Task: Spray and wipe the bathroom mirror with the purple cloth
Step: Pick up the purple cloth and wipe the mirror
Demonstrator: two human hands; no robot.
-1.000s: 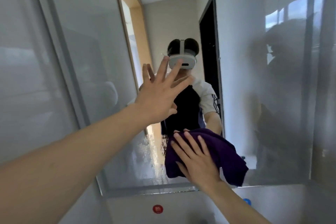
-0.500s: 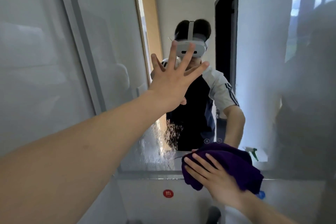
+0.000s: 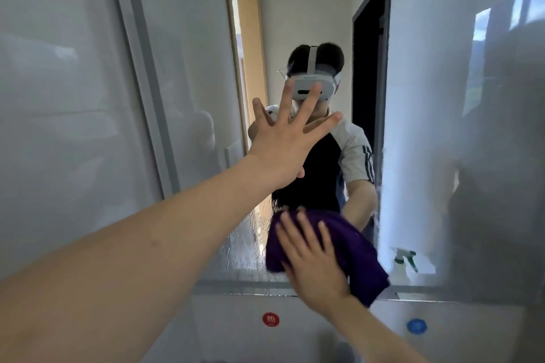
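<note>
The bathroom mirror (image 3: 421,132) fills the wall ahead, with wet droplets on its lower left part. My left hand (image 3: 283,144) lies flat against the glass at mid height, fingers spread. My right hand (image 3: 315,262) presses the purple cloth (image 3: 362,256) against the mirror's bottom edge with straight fingers. The cloth hangs partly over the lower frame. A spray bottle (image 3: 405,259) shows only as a reflection at the lower right of the glass.
A frosted glass panel with a grey frame (image 3: 141,91) stands to the left of the mirror. Below the mirror, the white wall carries a red round sticker (image 3: 270,319) and a blue one (image 3: 416,326). The mirror reflects a person wearing a headset.
My right hand has slid the purple cloth left and slightly up along the mirror's bottom edge. My left hand stays flat on the glass. The view has shifted.
</note>
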